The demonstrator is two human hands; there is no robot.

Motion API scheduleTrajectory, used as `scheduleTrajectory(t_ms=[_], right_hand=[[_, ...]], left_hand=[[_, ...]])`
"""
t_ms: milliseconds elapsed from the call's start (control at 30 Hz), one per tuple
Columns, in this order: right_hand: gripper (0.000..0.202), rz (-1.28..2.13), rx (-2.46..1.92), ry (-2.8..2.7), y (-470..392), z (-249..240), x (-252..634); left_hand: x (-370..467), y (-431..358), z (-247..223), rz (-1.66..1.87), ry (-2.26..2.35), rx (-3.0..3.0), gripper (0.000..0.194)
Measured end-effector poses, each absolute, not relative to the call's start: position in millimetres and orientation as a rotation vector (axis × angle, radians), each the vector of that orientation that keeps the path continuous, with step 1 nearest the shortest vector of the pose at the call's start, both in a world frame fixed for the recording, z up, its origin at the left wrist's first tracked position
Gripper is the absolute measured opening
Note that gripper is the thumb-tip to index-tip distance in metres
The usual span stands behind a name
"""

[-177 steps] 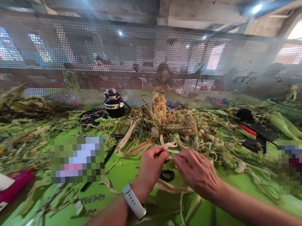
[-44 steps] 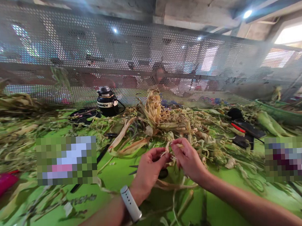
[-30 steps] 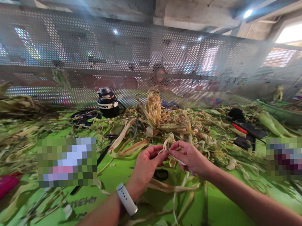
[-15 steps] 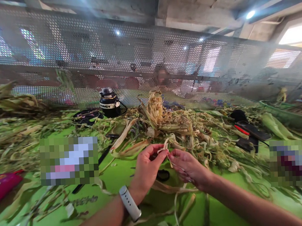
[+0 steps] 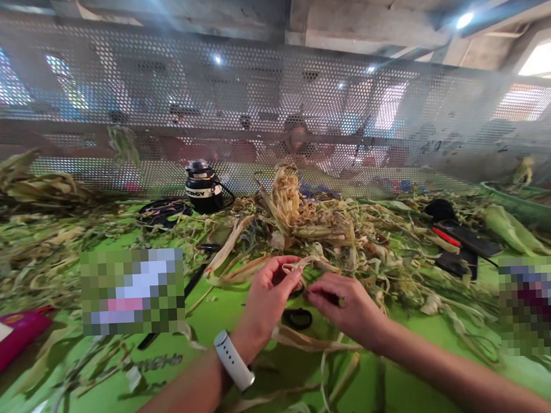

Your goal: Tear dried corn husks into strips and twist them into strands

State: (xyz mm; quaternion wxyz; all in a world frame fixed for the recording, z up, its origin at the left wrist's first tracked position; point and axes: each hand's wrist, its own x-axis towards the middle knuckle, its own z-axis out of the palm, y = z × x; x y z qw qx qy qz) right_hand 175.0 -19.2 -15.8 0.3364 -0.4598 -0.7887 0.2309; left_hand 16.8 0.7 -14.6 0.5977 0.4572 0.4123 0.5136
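Thumb and forefinger of my left hand (image 5: 269, 298) pinch a thin pale husk strip (image 5: 311, 260), which makes a small loop above the fingers. Just to the right, my right hand (image 5: 346, 302) is closed, its fingertips pressed together beside the strip; what they grip is too small to make out. A white band circles my left wrist. Below the hands, black-handled scissors (image 5: 297, 318) lie on the green table (image 5: 265, 383), partly hidden by the left hand. Beyond the hands stands a bundle of dry husks (image 5: 285, 200).
A black jug (image 5: 203, 188) stands at the back by a perforated metal screen (image 5: 234, 99), with a person behind it. Loose husks cover much of the table. A phone (image 5: 471, 237) lies right, near a green basket (image 5: 526, 204); a magenta packet (image 5: 23, 333) is at left.
My hands have moved slightly apart at the fingertips. The right fingers have curled in more, and the strip's loop now leans over to the right. The view has shifted a little.
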Motion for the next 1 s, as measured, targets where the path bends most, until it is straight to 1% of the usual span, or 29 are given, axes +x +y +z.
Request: scheduleTrajectory(t_ms=[100,167,233,300,367,533,600,733,833,1000], right_hand=[[0.019,0.027,-1.069,-2.283,-24,-15,175],[0.017,-0.316,-1.005,-2.355,-25,-15,177],[0.012,-0.576,-0.937,-2.337,-24,-15,180],[0.010,-0.715,-0.873,-2.276,-23,-15,184],[0.013,-0.712,-0.831,-2.238,-22,-13,185],[0.008,-0.426,-0.907,-2.159,-22,-5,182],[0.008,-0.391,-0.948,-2.119,-20,-4,180],[0.005,-0.500,-0.910,-2.170,-17,-8,182],[0.008,-0.597,-0.824,-2.212,-16,-11,185],[0.009,-0.563,-0.790,-2.241,-15,-11,187]], left_hand=[[16,0,-11,1.175,0.927,0.946,0.038],[15,0,-10,1.147,0.914,0.906,0.041],[13,2,-10,1.094,0.895,0.935,0.035],[11,2,-10,1.043,0.892,1.006,0.029],[10,2,-9,1.006,0.886,1.082,0.025],[13,-1,-8,0.936,0.808,1.154,0.023],[15,-4,-8,0.911,0.797,1.154,0.023],[17,-7,-12,0.841,0.761,1.045,0.023],[17,-8,-16,0.799,0.696,0.955,0.021],[15,-9,-16,0.757,0.680,0.889,0.015]])
